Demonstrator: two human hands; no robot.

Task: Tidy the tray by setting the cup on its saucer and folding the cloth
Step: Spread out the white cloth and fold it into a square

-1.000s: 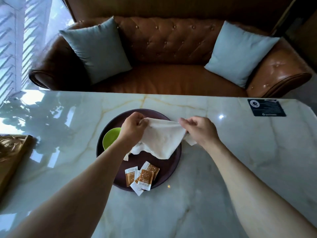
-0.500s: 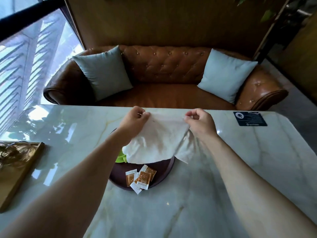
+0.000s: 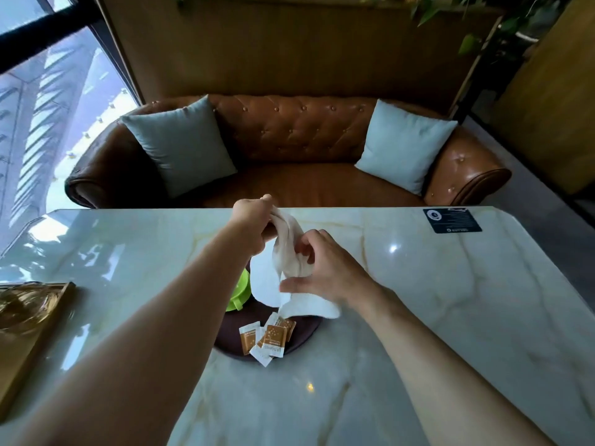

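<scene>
A white cloth [image 3: 287, 252] hangs in the air above the dark round tray [image 3: 306, 331]. My left hand [image 3: 252, 217] pinches its top corner, raised high. My right hand [image 3: 322, 268] holds the cloth lower down, fingers curled into its folds, and the cloth's lower end drapes onto the tray. A lime-green cup [image 3: 240, 292] shows partly behind my left forearm and the cloth, on the tray's left side. I cannot see a saucer.
Several orange and white sachets [image 3: 267, 338] lie at the tray's near edge. A gold-framed tray [image 3: 29, 320] sits at the table's left edge. A black card [image 3: 452, 219] lies at the far right. A brown leather sofa with two pale cushions stands beyond the marble table [image 3: 450, 300].
The cloth was stretched flat between both hands; now my left hand has risen and my right hand has dropped and moved in, so the cloth hangs bunched vertically. The view tilted up.
</scene>
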